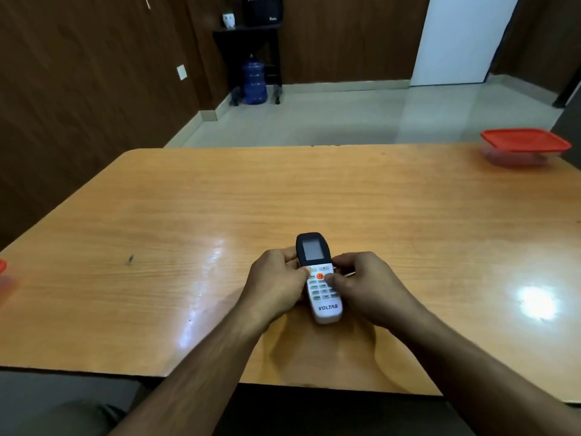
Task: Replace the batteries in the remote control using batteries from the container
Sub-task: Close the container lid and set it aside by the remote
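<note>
A white remote control [323,302] with a black screen end and an orange power button lies face up near the middle of the wooden table [220,199]. My left hand [276,284] grips its left side with the thumb on the keypad. My right hand [361,284] grips its right side, thumb beside the orange button. A clear container with a red lid [525,146] stands closed at the table's far right corner. No batteries are visible.
A red-edged object [2,267] shows at the left edge of the table, mostly cut off. Beyond the table lie a tiled floor, a blue water jug [254,81] under a dark stand, and wood-panelled walls.
</note>
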The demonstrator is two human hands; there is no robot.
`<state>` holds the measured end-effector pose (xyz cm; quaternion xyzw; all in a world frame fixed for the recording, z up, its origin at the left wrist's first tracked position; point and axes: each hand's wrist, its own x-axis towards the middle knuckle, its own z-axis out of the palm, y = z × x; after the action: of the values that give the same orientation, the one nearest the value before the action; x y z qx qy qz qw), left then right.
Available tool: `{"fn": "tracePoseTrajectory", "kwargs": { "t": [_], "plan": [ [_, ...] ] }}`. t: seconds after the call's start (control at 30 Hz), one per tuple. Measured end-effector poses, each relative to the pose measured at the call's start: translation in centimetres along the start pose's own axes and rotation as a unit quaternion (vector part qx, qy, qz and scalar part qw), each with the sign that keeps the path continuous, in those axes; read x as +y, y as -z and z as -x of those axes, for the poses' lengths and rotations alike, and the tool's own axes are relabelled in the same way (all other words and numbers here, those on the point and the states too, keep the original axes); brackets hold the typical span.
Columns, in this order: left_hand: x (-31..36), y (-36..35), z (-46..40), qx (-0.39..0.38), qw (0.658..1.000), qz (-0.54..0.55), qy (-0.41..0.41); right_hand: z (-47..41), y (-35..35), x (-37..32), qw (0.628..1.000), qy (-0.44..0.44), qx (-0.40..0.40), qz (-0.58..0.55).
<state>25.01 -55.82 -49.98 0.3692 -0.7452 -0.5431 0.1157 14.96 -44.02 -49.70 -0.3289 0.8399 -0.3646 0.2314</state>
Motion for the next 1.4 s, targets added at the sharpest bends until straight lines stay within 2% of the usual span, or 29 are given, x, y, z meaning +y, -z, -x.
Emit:
{"fn": "tracePoseTrajectory", "kwargs": {
  "t": [0.23, 0.47, 0.77, 1.4],
  "plan": [
    [3.7, 1.2, -6.7, 0.054, 0.998, 0.023, 0.016, -6.0, 1.3, -2.5, 0.987, -0.052, 0.045, -0.143],
    [5.5, 1.6, -12.0, 0.018, 0.999, -0.031, 0.023, -11.9, 1.7, -3.1, 0.995, -0.070, 0.047, -0.047],
    [4.6, 1.2, -14.4, 0.029, 0.998, -0.050, 0.029, -14.7, 1.0, -2.9, 0.996, -0.068, 0.064, 0.017],
    [4.5, 1.9, -15.4, 0.073, 0.995, -0.073, -0.003, -15.7, 1.3, -3.2, 0.996, -0.050, 0.069, 0.040]
  ]
}}
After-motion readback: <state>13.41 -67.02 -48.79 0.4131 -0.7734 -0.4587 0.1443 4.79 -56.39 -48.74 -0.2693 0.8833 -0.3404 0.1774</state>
